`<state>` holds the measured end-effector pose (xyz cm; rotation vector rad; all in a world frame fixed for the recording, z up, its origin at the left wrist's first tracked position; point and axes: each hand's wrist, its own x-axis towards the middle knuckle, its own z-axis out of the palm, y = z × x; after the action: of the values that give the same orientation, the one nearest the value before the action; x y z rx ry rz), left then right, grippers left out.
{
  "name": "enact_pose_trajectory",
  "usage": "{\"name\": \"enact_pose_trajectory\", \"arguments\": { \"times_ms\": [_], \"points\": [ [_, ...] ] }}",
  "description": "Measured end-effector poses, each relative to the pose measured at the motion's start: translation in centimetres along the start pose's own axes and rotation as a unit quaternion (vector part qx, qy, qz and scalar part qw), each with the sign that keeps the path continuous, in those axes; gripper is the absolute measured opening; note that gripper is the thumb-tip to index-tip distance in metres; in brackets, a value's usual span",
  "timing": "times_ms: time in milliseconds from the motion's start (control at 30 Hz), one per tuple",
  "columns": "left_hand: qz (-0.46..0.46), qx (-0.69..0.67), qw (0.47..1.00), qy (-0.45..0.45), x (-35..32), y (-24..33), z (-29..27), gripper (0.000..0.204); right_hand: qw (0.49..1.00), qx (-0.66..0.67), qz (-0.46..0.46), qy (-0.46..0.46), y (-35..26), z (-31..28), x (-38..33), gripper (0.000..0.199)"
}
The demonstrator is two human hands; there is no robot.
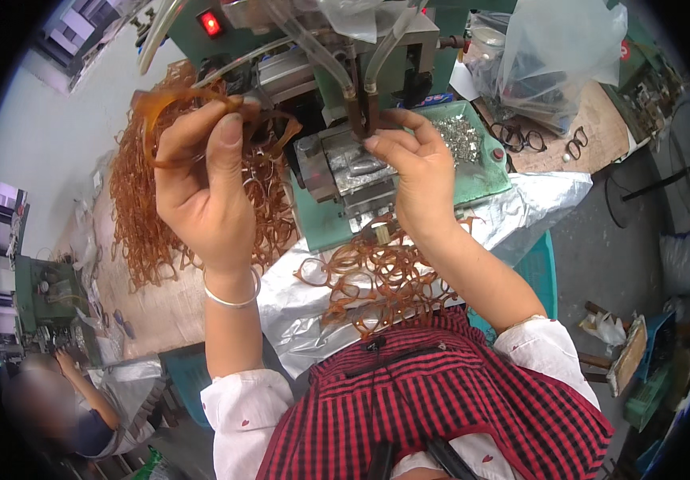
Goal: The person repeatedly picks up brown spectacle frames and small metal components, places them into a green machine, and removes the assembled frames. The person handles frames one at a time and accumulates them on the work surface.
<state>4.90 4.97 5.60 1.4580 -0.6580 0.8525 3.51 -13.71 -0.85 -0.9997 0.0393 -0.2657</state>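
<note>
My left hand point(209, 188) is raised to the left of a green machine point(317, 216), its thumb and fingers closed on an amber-brown eyeglass frame point(151, 120). Part of that frame is hidden behind the fingers. At the machine's metal block point(361, 164), thumb and fingertips of my right hand point(426, 180) are pinched together beside the dark vertical tip point(361, 116). Whatever they hold is too small to make out. Many small silvery metal parts point(458, 136) lie in the green tray right of this hand. Below the block, more brown eyeglass frames point(361, 288) rest on silver sheeting point(281, 308).
A big heap of brown frames point(141, 208) covers the bench at left. Dark eyeglass frames point(533, 140) and a clear plastic bag point(561, 56) are at far right. Clear tubes point(309, 44) run down the machine. Another person point(93, 408) sits at lower left.
</note>
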Motion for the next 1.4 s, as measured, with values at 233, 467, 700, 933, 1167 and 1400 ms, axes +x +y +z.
{"name": "enact_pose_trajectory", "arguments": {
  "times_ms": [233,467,700,933,1167,1400],
  "points": [
    [-0.006,0.020,1.000,-0.008,-0.7,0.9,0.4,0.012,0.997,0.045,0.061,0.021,-1.3,0.5,-1.2,0.052],
    [0.175,0.191,0.934,-0.246,-6.2,1.4,1.7,0.023,0.921,-0.347,-0.126,-0.125,-3.2,-2.3,-0.1,0.046],
    [-0.021,-0.008,0.999,0.042,-1.3,0.3,1.0,0.022,0.974,-0.086,0.122,-0.168,-3.7,-1.9,0.3,0.038],
    [0.158,0.187,0.924,-0.292,-5.3,0.4,1.9,0.019,0.906,-0.377,-0.085,-0.172,-3.5,-5.1,2.8,0.040],
    [0.181,0.134,0.928,-0.298,-6.9,-2.7,2.3,0.028,0.897,-0.414,-0.095,0.122,-0.7,-20.2,6.7,0.038],
    [0.153,0.117,0.947,-0.258,-8.2,-2.5,1.2,0.030,0.657,-0.730,-0.187,-0.028,0.5,-14.8,1.3,0.035]
  ]
}}
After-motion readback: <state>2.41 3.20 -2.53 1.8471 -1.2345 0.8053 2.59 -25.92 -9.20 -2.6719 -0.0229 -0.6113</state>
